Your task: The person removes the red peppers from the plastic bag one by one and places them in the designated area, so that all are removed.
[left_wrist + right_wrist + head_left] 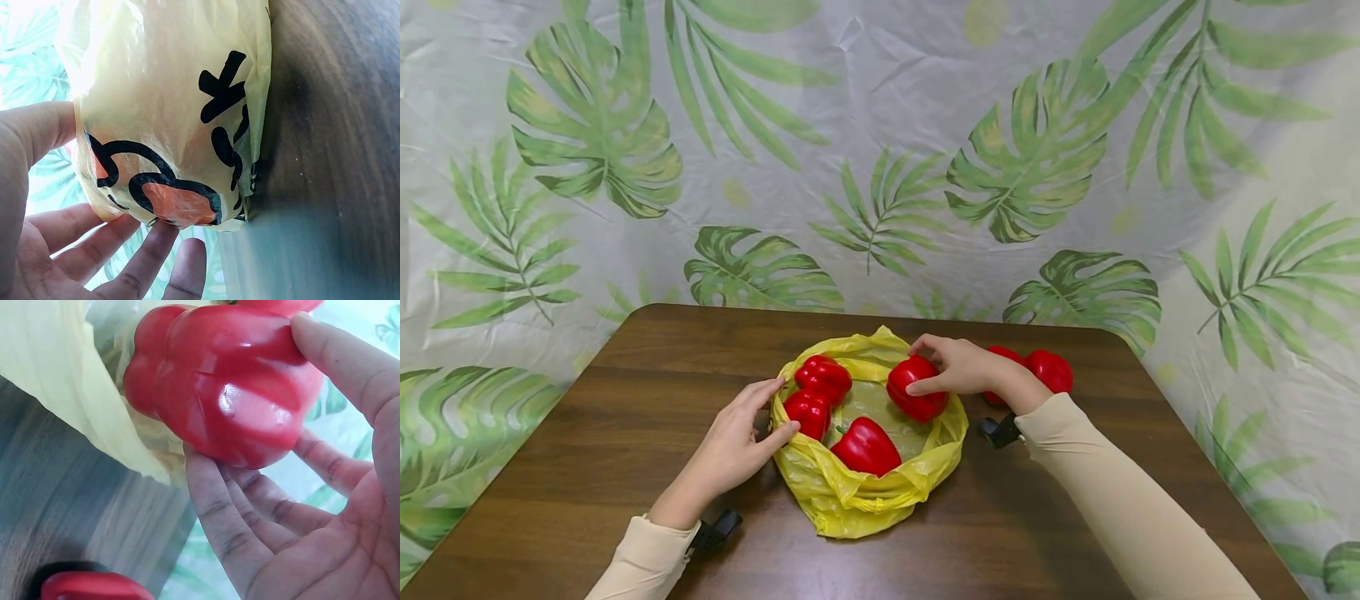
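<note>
Right hand [957, 367] is gripping glossy, lobed red bell pepper [219, 387], probably firm, slippery, best cupped broadly; left hand [736, 435] is resting spread against thin yellow plastic bag [857, 518]

I see glossy red on all the peppers [868, 448] at the centre and right of the frame. The yellow bag [865, 512] in the middle bears thick black markings [224, 103]. Streaky dark brown grain runs across the desk [647, 375]; above, green leaves [625, 158] pattern a pale grey cloth [880, 117]. Both lower sleeves [1112, 483] are plain cream.
</note>
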{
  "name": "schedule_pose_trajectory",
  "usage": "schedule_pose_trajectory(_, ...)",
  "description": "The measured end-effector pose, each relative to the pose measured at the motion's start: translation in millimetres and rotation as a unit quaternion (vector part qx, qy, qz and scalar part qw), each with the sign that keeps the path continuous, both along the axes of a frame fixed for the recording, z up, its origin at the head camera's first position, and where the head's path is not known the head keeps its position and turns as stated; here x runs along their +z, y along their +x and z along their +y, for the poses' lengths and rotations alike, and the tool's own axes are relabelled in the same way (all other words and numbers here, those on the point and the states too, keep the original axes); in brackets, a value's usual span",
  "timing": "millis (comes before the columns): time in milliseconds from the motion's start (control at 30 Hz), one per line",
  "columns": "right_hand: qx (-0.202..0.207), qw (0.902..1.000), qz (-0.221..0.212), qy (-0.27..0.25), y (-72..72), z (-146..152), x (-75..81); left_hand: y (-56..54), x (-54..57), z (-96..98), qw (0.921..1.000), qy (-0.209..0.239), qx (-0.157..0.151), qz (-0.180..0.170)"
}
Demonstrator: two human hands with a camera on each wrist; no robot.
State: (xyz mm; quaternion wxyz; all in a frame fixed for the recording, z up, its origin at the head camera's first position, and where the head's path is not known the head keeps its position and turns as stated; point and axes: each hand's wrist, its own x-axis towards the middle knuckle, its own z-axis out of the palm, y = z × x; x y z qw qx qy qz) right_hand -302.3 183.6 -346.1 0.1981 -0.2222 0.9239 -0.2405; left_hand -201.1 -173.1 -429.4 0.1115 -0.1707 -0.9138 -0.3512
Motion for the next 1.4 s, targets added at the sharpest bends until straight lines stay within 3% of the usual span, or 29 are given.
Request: schedule_pose_trajectory(1400, -0.055, 0.9977, 0.019, -0.034, 0.9, 61.4, 34.2, -1.0, -1.3, -0.4, 0.9999, 0.001, -0.005, 0.009)
